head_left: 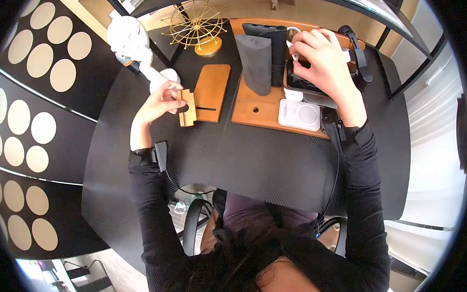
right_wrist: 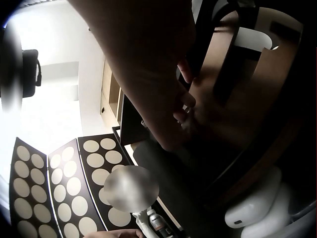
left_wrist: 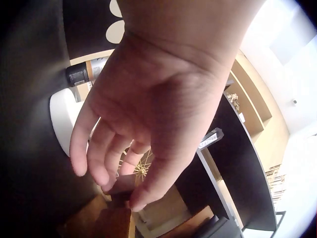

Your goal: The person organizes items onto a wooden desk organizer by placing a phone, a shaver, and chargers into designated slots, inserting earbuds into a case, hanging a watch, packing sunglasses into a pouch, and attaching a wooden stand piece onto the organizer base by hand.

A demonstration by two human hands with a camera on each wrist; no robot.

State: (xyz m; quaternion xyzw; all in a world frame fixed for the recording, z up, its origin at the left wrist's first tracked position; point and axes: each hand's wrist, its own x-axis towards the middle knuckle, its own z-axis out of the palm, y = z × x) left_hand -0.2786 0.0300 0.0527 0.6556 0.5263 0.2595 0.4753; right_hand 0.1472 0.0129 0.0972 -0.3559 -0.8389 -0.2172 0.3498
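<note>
My left hand [head_left: 176,99] pinches a small notched wooden block [head_left: 187,109] upright on the black desk, beside a flat wooden slab [head_left: 211,90]. In the left wrist view the left hand [left_wrist: 124,191] has thumb and fingers curled onto the top of the wooden block [left_wrist: 116,218]. My right hand [head_left: 297,53] is over the far end of a wooden organiser tray [head_left: 255,112], pinching a small white item [head_left: 293,55] between thumb and fingers. In the right wrist view the right hand [right_wrist: 184,111] is dark against the light, and what it pinches is hidden.
A grey felt stand [head_left: 256,63], a white square charger [head_left: 299,114] and a black strap [head_left: 361,56] sit on or by the tray. A gold wire ornament [head_left: 196,26] and a white figure [head_left: 129,39] stand at the back left. White rounded cases [right_wrist: 252,208] lie below the right hand.
</note>
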